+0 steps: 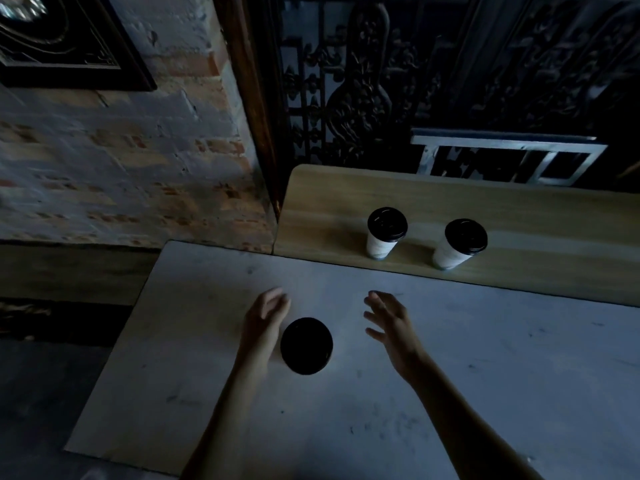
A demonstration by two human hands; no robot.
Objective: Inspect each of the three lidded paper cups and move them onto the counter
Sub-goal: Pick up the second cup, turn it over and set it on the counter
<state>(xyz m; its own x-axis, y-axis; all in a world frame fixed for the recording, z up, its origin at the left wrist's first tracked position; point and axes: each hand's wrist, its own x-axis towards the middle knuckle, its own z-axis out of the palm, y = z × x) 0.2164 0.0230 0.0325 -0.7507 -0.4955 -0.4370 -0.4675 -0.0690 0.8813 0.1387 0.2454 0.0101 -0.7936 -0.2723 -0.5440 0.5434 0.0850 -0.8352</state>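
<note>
One lidded cup (306,345) is seen just right of the left hand (264,318), untouched; the right hand (389,322) is spread wide, empty; two cups (385,233) are stood beyond.

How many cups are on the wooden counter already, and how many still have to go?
Two lidded cups, one and another, stand upright on the wooden counter, so those look done. The third cup sits on the grey table, seen from above, lid on. The left hand is beside it and the right hand hovers open nearby; neither holds it. That one cup is left.
</note>
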